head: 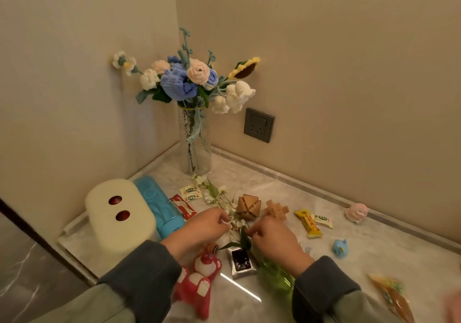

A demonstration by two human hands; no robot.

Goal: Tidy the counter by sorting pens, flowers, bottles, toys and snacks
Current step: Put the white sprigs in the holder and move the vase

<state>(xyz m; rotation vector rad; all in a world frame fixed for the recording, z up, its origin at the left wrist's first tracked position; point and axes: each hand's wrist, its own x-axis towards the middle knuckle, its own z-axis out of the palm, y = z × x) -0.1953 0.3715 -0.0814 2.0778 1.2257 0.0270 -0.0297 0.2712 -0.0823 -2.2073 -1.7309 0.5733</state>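
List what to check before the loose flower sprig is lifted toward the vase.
1. Left hand pinches the white flower sprig: ok.
2. Right hand hold on its leafy end: cannot tell.
3. Vase stands upright in the corner: ok.
4. Room at the vase mouth beside the crochet flowers: cannot tell.
5. Sprig free of the wooden puzzle: cannot tell.

two beige walls (349, 48) meet in a corner above a pale marbled counter (374, 255) with a raised back edge, a dark grey socket (259, 125) sits on the right-hand wall, a dark veined panel (22, 272) lies lower left, and warm light leaves a bright streak (240, 286) on the stone.
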